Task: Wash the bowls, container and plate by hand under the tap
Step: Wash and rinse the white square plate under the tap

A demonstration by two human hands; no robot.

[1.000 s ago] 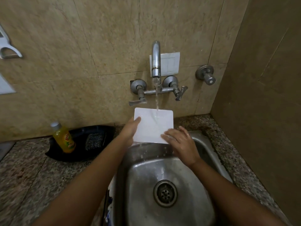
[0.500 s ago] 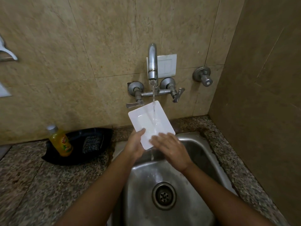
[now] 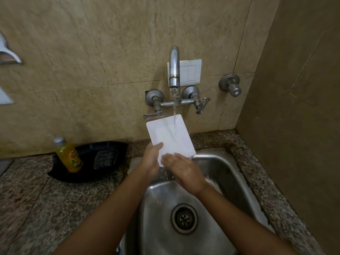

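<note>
A white square plate (image 3: 170, 136) is held tilted above the steel sink (image 3: 226, 173), under the running tap (image 3: 174, 69). Water strikes its upper part and runs off the lower edge. My left hand (image 3: 151, 156) grips the plate's lower left edge, thumb on its face. My right hand (image 3: 184, 169) lies flat on the plate's lower right part with its fingers straight. The bowls and container are out of view.
A black tray (image 3: 88, 173) on the granite counter (image 3: 27, 199) at left holds a yellow dish-soap bottle (image 3: 69, 155) and a scrub pad (image 3: 104, 159). Tap handles (image 3: 153, 115) stick out just above the plate. A tiled side wall (image 3: 294, 126) closes off the right.
The plate has been turned from square-on to rotated and tilted in the stream. My left hand slid from its left side to its lower left edge; my right hand stays flat on it.
</note>
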